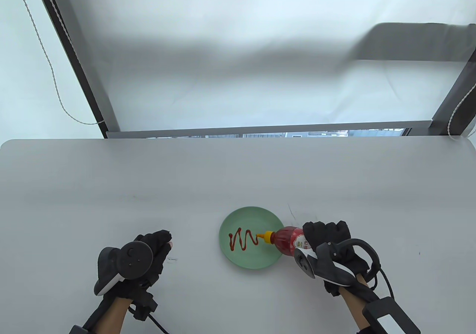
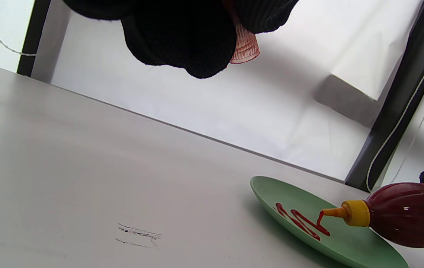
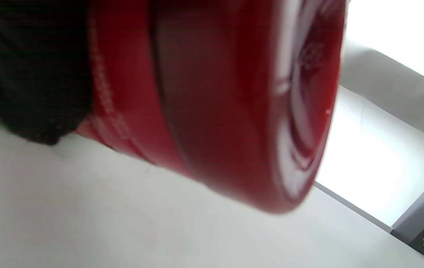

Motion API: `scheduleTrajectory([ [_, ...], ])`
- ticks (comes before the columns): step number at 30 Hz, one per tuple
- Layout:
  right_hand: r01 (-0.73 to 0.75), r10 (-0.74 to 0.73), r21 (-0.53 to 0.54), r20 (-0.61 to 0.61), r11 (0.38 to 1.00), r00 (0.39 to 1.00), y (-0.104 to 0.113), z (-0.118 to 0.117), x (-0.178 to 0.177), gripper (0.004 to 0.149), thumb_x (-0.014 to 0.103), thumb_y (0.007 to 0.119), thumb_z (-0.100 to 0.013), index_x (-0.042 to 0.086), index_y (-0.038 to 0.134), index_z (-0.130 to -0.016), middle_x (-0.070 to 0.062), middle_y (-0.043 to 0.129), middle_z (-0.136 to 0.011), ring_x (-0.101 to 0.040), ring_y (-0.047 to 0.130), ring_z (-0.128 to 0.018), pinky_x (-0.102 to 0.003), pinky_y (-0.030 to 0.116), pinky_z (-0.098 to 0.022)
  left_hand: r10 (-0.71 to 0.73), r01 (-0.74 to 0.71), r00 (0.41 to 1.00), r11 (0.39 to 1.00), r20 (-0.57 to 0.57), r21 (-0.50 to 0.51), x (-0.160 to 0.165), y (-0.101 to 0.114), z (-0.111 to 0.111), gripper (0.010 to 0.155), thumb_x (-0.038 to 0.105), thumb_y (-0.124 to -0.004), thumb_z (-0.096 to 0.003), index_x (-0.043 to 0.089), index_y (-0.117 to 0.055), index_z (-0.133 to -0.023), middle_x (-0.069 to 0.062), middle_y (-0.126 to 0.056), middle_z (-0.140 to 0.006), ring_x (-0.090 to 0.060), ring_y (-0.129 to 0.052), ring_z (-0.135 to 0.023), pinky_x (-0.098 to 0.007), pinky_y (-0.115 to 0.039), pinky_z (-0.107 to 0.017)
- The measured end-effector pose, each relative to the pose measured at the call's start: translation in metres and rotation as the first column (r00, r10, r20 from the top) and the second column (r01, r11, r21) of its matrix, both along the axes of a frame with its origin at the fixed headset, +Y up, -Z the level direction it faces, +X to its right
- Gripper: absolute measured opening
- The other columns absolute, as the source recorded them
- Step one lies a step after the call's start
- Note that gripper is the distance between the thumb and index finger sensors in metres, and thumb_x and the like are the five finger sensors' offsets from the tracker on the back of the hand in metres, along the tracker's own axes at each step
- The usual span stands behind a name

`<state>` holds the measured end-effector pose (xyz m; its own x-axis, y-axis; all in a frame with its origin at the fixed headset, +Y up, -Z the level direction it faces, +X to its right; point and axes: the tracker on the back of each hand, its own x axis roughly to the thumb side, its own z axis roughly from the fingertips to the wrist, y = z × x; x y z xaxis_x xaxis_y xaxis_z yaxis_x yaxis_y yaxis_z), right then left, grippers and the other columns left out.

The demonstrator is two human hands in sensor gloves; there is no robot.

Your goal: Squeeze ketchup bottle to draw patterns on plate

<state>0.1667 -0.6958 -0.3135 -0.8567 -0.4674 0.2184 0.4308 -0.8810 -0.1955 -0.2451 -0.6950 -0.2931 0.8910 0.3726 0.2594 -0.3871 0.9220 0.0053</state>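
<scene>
A light green plate lies on the table near the front, with a red ketchup zigzag drawn across it. My right hand grips a red ketchup bottle tilted on its side, its yellow nozzle at the zigzag's right end. The left wrist view shows the plate, the zigzag, the bottle and a ketchup strand running from the nozzle. My left hand is left of the plate, fingers curled around a small ribbed red cap. The bottle's base fills the right wrist view.
The grey table reaches back to a window frame with a white blind behind it. A faint scuff mark lies on the table between my left hand and the plate.
</scene>
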Motion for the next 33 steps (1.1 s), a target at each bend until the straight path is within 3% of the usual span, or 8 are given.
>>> scheduleTrajectory([
  [13, -0.005, 0.005, 0.018, 0.02, 1.0, 1.0, 0.006, -0.012, 0.003, 0.091, 0.061, 0.104, -0.037, 0.024, 0.065, -0.111, -0.012, 0.085, -0.104, -0.032, 0.091, -0.091, -0.06, 0.072, -0.076, 0.013, -0.013, 1.0, 1.0, -0.012, -0.003, -0.003, 0.0, -0.001, 0.043, 0.029, -0.072, -0.0591, 0.014, -0.065, -0.099, -0.014, -0.089, -0.088, -0.035, -0.088, -0.074, -0.05, -0.078, -0.047],
  [33, -0.02, 0.02, 0.006, 0.005, 1.0, 1.0, 0.011, 0.018, 0.02, 0.092, 0.061, 0.104, -0.037, 0.024, 0.065, -0.111, -0.012, 0.085, -0.104, -0.032, 0.091, -0.09, -0.061, 0.073, -0.075, 0.003, -0.003, 1.0, 1.0, -0.018, 0.0, -0.003, 0.0, -0.002, 0.043, 0.029, -0.072, -0.0591, 0.014, -0.065, -0.099, -0.014, -0.089, -0.088, -0.035, -0.088, -0.074, -0.05, -0.078, -0.047],
])
